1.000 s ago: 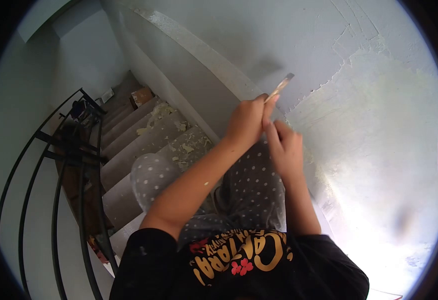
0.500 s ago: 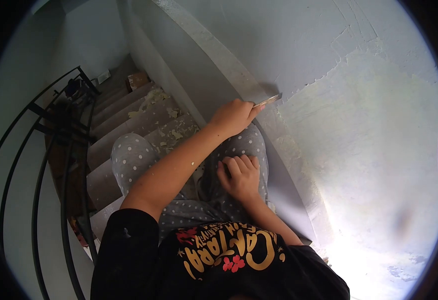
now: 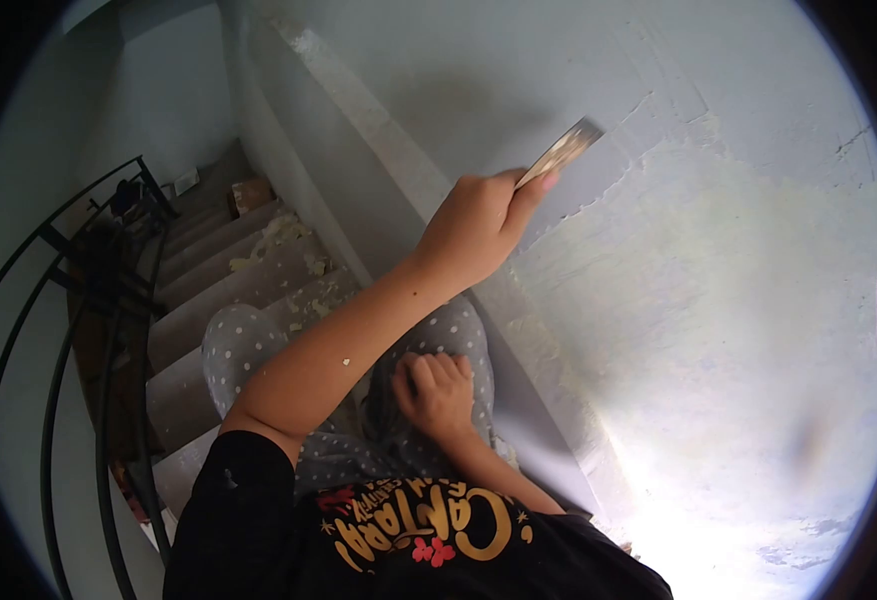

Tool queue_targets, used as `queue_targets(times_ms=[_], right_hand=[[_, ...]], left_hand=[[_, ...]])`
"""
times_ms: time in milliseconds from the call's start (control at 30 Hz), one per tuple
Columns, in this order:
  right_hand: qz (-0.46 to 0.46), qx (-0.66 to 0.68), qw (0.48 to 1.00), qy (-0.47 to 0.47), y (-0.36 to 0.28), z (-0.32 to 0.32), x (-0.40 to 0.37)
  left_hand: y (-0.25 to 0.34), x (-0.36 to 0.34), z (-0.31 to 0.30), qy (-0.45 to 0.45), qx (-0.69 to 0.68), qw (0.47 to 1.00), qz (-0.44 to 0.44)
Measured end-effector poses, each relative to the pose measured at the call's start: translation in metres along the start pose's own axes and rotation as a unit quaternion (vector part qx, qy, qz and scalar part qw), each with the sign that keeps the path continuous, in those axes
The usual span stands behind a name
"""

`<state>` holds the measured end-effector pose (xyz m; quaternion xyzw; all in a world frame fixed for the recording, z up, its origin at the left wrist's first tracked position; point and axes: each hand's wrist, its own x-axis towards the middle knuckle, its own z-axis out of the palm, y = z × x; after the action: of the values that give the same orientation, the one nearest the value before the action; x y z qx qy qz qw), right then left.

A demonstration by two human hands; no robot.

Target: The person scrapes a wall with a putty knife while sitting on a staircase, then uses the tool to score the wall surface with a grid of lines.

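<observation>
**Scraper up at the wall**

My left grip (image 3: pixel 478 225) is closed around the handle of the scraper (image 3: pixel 561 153). Its blade tilts up against the wall (image 3: pixel 748 300), at the edge of the stripped patch. My right grip (image 3: pixel 436 392) rests on my dotted trouser knee (image 3: pixel 463 335), fingers curled and holding nothing.
</observation>
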<state>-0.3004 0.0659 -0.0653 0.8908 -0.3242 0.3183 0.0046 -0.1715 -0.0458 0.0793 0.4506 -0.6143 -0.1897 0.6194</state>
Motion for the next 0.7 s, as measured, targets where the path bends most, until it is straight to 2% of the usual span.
queue_targets(times_ms=[167,467,567,633,700], right_hand=[[-0.008,0.036,0.999,-0.002,0.005,-0.003,-0.003],[-0.021,0.093,0.995,0.002,0.011,-0.007,-0.005],[-0.017,0.099,0.995,0.002,0.011,-0.007,-0.004],[-0.011,0.103,0.995,0.001,0.011,-0.008,-0.004],[-0.013,0.120,0.992,0.022,0.012,-0.008,-0.002]], left_hand=[[0.047,0.064,0.007,-0.003,0.027,0.997,0.079],[0.050,0.087,0.027,-0.007,0.075,0.995,0.068],[0.047,0.084,0.034,0.016,0.039,0.994,0.105],[0.047,0.080,0.036,0.015,0.052,0.997,0.063],[0.042,0.080,0.039,0.017,0.048,0.997,0.057]])
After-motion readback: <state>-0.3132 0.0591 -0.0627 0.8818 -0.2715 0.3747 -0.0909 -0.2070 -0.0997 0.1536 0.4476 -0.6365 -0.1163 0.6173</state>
